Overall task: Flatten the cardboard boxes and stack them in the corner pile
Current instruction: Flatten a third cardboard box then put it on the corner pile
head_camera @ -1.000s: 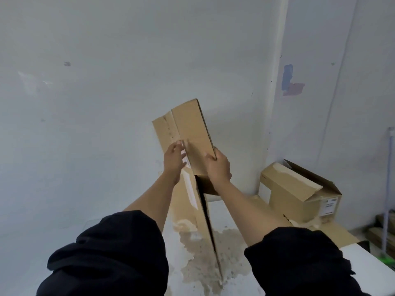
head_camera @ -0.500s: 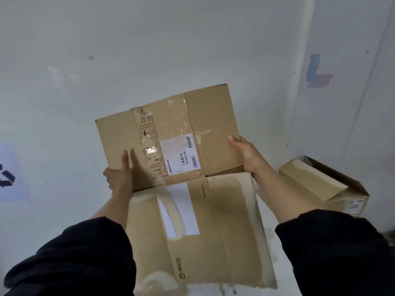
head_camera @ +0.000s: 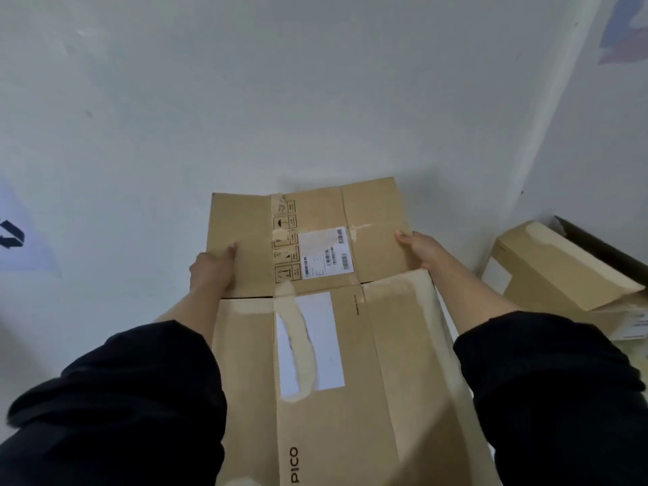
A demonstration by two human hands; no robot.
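A flattened brown cardboard box [head_camera: 350,380] with a white label, torn tape marks and the word PICO lies spread out broadside in front of me. Its far flaps [head_camera: 308,236] carry a shipping label and handling symbols. My left hand [head_camera: 214,268] grips the left edge of the far flaps, thumb on top. My right hand [head_camera: 419,249] grips the right edge the same way. Both forearms in black sleeves reach along the box's sides.
An unflattened cardboard box [head_camera: 564,278] with an open flap stands at the right by the corner of the white walls [head_camera: 315,100]. A paper sign with a black recycling mark [head_camera: 14,236] hangs on the left wall.
The box has turned from edge-on to flat and broadside, then dropped lower and farther out. My hands moved apart to its left and right edges. The view tilted down and to the left.
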